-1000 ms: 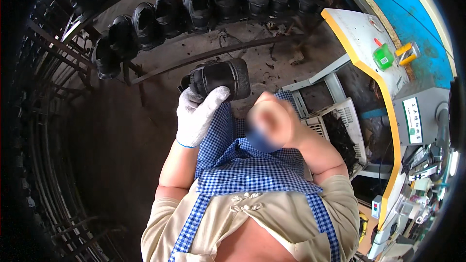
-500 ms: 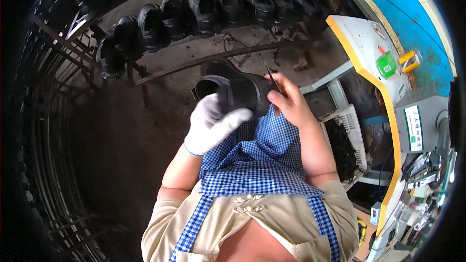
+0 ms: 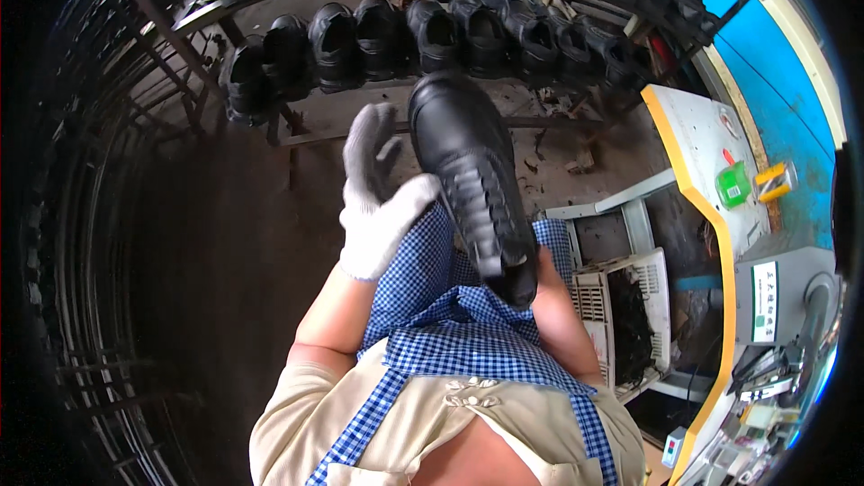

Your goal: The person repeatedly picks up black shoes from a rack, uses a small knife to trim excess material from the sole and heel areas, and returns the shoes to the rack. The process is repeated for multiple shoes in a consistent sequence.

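Observation:
A black lace-up shoe point(image 3: 468, 153) is held up in front of my lap, toe pointing away and its upper facing me. My right hand point(image 3: 548, 275) grips it from behind near the heel; most of the fingers are hidden by the shoe. My left hand point(image 3: 371, 207), in a white knitted glove, is just left of the shoe, fingers spread and thumb pointing at its side. Whether the thumb touches the shoe I cannot tell. The thin dark tool seen earlier in my right hand is out of sight.
Several black shoes point(image 3: 378, 40) line a metal rack ahead. On the right stands a white table with a yellow edge point(image 3: 720, 216), bearing a green container point(image 3: 733, 185), a yellow-labelled can point(image 3: 775, 182) and a grey machine point(image 3: 792, 292). Below it sits a white crate point(image 3: 661, 306) with dark scraps.
The shoe has turned from crosswise to lengthwise, its toe now pointing away. My left hand has come off it and opened. My right hand has shifted lower, behind the heel.

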Demonstrator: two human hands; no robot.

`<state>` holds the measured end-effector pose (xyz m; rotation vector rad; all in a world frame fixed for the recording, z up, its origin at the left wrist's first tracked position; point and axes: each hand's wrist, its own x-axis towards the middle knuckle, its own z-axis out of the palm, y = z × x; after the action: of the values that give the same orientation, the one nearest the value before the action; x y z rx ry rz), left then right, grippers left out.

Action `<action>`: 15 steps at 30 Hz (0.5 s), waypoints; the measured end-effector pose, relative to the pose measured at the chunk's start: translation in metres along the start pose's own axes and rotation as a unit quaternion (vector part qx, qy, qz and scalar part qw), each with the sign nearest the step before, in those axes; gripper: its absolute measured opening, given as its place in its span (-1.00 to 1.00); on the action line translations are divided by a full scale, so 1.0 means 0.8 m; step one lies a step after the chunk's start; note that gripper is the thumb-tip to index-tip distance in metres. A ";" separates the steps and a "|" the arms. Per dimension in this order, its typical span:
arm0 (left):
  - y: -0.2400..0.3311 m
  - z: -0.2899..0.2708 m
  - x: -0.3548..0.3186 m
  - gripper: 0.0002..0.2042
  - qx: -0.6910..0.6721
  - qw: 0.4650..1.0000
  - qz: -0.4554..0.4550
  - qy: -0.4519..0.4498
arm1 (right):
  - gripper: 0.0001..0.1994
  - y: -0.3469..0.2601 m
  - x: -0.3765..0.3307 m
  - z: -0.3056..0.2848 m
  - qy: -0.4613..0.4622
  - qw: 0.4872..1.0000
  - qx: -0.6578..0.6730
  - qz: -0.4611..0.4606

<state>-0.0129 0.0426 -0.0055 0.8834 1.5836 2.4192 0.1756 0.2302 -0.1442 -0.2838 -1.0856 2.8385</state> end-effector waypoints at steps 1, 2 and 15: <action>0.001 0.003 0.003 -0.34 -0.126 0.987 -0.101 0.019 | -0.15 0.001 -0.005 -0.001 0.006 0.998 -0.067 0.003; 0.003 0.003 0.006 -0.33 -0.190 0.968 -0.165 0.028 | -0.14 0.003 -0.010 -0.002 0.011 0.991 -0.132 0.008; 0.015 -0.008 -0.009 -0.34 0.054 0.964 -0.046 -0.255 | -0.66 -0.167 0.012 0.184 -0.122 0.623 -0.659 -0.404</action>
<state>-0.0079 0.0296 0.0001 1.2891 1.5168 1.8482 0.1388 0.2353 0.0513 0.4499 -2.3294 0.8965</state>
